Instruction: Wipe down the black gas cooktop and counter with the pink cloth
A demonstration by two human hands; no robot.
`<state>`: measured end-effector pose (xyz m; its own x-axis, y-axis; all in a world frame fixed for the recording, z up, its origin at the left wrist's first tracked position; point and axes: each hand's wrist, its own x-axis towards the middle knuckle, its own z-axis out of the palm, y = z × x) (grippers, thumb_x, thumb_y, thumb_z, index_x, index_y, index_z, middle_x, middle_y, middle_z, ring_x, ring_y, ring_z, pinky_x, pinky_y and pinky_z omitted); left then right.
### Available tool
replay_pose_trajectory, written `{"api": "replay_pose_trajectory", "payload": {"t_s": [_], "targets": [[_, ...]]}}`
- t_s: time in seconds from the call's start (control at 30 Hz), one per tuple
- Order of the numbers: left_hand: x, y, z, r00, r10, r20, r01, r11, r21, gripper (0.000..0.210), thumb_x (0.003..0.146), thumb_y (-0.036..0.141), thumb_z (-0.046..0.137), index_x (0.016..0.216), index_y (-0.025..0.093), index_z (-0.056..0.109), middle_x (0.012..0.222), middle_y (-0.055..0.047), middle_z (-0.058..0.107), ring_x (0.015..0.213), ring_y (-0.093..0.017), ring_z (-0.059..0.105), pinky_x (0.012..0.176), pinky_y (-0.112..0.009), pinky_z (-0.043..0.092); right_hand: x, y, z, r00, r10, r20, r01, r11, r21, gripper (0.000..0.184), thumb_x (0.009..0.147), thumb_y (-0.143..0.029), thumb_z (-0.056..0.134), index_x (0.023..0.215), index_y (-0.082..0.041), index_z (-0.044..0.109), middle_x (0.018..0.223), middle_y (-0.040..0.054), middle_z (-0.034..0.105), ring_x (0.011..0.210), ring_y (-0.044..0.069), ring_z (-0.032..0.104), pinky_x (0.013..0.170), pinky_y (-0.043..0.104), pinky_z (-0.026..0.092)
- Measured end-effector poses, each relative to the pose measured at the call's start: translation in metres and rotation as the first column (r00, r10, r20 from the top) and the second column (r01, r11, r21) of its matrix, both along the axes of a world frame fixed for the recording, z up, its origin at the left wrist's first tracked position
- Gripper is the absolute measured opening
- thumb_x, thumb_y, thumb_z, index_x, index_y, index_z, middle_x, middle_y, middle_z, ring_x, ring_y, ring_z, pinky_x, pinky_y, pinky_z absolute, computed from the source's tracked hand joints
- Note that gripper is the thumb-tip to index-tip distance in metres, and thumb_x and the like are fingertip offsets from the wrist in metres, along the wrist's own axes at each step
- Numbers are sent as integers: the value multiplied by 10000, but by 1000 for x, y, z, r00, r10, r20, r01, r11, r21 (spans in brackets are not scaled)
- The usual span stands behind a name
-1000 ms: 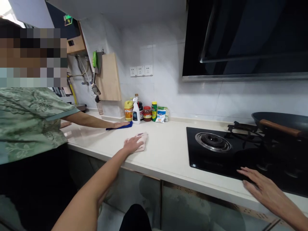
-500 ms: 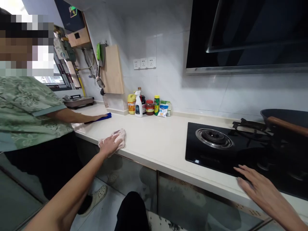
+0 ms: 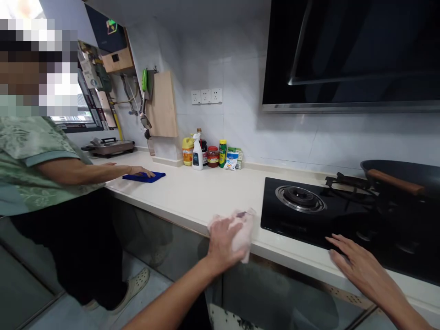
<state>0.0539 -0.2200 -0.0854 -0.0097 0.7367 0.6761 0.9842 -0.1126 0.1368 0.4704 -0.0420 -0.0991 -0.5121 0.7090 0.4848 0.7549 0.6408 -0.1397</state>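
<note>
A pale pink cloth (image 3: pixel 246 233) lies at the counter's front edge, part of it hanging over. My left hand (image 3: pixel 222 240) is on it, fingers bent over the fabric; the hand and cloth are slightly blurred. The white countertop (image 3: pixel 192 195) runs beneath. To the right, my right hand (image 3: pixel 359 263) rests with fingers stretched out at the front edge of the black gas hob (image 3: pixel 292 224), holding nothing.
At left a person in a green patterned shirt (image 3: pixel 51 151) presses a hand on a blue cloth (image 3: pixel 151 178). Against the wall stand a white spray bottle (image 3: pixel 197 156), a red-lidded jar (image 3: pixel 213 157) and other packages. A wok (image 3: pixel 402 167) sits at right, below a range hood (image 3: pixel 343 55).
My left hand has slid the pink cloth right along the counter edge, close to the hob. My right hand stays at the hob. The other person's blue cloth has moved slightly nearer.
</note>
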Motion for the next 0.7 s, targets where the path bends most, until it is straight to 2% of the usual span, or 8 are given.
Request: {"api": "replay_pose_trajectory", "payload": {"t_s": [0.1,0.17,0.27,0.33,0.5,0.6,0.7], "targets": [[15,4,-15,986,-147,-80,153,986,73,766,726,600,707,1418,338,510,1426,-140,562,1296,-382,506,1074,-628,352,3,3,-3,1000,2,1,-2,1000,4,545,967,-568,416,1370,-261,616,1468,72,581,1390,324,505,1164,572,403],[7,6,-21,966,-207,-157,222,971,85,769,748,620,698,1434,343,486,1453,-139,547,1301,-365,507,1064,-602,363,5,3,-3,1000,-5,4,5,1000,-7,546,966,-570,420,1372,-265,620,1474,69,576,1383,324,513,1156,568,418],[-27,7,-26,920,-277,-277,298,954,37,744,772,655,679,1432,372,488,1472,-128,541,1304,-352,509,1082,-585,342,6,2,0,1000,-13,9,13,999,-40,543,969,-567,424,1389,-280,614,1486,60,566,1377,326,520,1135,572,443],[-61,4,-28,915,-273,-299,285,959,-2,711,772,676,672,1403,383,522,1463,-119,553,1304,-349,511,1110,-589,312,7,1,2,1000,-13,5,13,999,-52,540,973,-566,427,1394,-282,612,1487,64,564,1373,333,523,1123,585,450],[-156,-18,-17,957,-154,-247,121,982,-144,741,744,697,688,1370,322,558,1426,-134,583,1331,-346,499,1189,-570,226,7,1,1,1000,-16,-4,15,998,-54,542,976,-570,418,1374,-266,628,1479,74,570,1374,338,519,1137,601,428],[-205,-40,-3,974,-1,-228,-59,964,-259,840,710,657,724,1427,276,508,1473,-149,551,1404,-370,442,1224,-541,170,8,2,-1,1000,-19,-3,19,999,-33,547,976,-567,411,1369,-258,632,1470,77,577,1380,345,512,1149,603,412],[-243,-63,9,939,232,-254,-301,912,-277,874,720,564,733,1485,260,438,1549,-154,481,1483,-381,345,1239,-551,88,9,2,-3,1000,-13,5,13,999,-29,544,975,-564,416,1368,-255,631,1469,70,579,1381,340,512,1160,585,406]]}}
